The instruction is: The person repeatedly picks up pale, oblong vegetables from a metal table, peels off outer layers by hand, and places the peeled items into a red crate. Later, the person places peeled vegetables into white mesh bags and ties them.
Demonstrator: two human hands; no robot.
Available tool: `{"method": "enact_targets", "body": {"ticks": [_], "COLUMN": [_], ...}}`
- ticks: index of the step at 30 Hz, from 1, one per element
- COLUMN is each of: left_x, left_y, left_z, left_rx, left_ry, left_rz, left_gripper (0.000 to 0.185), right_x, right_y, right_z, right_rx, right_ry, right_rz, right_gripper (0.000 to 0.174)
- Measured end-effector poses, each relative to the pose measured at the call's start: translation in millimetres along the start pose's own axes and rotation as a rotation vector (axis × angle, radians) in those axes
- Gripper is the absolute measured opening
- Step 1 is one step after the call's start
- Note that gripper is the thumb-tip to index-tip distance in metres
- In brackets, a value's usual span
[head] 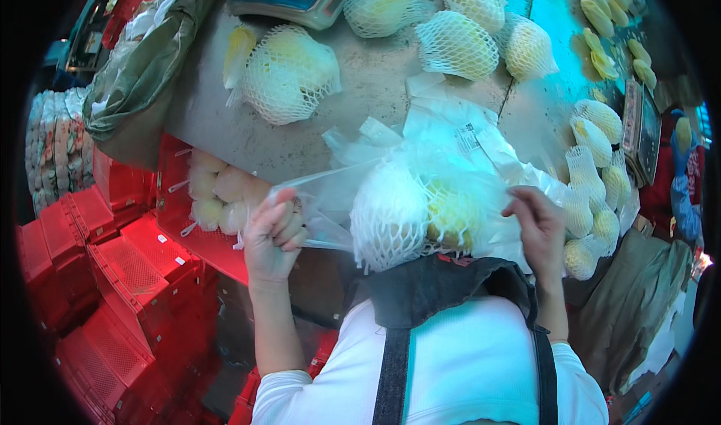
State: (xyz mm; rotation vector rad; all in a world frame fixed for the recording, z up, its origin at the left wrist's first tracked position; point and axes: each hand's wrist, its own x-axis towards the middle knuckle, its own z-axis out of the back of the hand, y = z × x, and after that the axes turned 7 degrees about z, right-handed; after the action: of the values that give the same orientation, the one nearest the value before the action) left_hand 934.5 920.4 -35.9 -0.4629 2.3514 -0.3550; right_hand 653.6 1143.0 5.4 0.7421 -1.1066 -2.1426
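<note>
In front of my apron, a clear plastic bag (332, 216) lies around two pale yellow-green Chinese cabbages (388, 216) in white foam nets. My left hand (276, 230) is closed on the bag's edge and stretches the film out to the left. On the other side, my right hand (532, 222) pinches the film close to the right cabbage (453, 211). Under and behind the bag, more flat plastic bags (450, 115) are spread on the metal table (372, 81); one bears a printed label.
Several netted cabbages (459, 45) stand at the back, and more netted ones (591, 194) sit at right. A weighing scale (298, 0) is at the back left, another scale (642, 132) far right. Red plastic crates (129, 256) are stacked at left; one crate (208, 245) holds packed cabbages.
</note>
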Motion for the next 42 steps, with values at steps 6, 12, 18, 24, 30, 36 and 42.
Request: {"method": "enact_targets", "body": {"ticks": [6,12,18,24,30,36,42], "left_x": [-44,-32,17,30,80,134,43], "left_y": [-30,-8,38,61,68,29,59], "left_z": [-67,-149,-161,-121,-72,-9,-67], "left_rx": [0.026,0.819,1.065,1.358,1.109,-0.211,0.650], "left_ry": [0.363,0.318,0.492,0.105,0.149,0.037,0.299], "left_rz": [-0.119,0.103,0.522,-0.184,-0.534,0.333,0.271], "left_gripper": [0.035,0.047,0.047,0.015,0.023,0.024,0.035], "right_x": [-52,-36,8,6,-31,-45,-11], "right_y": [25,66,46,18,-33,-67,-9], "right_z": [52,12,-29,-45,-79,-83,-92], "right_rx": [1.017,0.577,-0.068,0.781,-0.119,-0.451,0.743], "right_ry": [0.068,0.194,0.075,0.130,-0.042,-0.024,-0.034], "right_rz": [0.118,0.724,0.912,0.350,0.674,0.751,0.137], "right_gripper": [0.028,0.048,0.048,0.025,0.031,0.016,0.018]}}
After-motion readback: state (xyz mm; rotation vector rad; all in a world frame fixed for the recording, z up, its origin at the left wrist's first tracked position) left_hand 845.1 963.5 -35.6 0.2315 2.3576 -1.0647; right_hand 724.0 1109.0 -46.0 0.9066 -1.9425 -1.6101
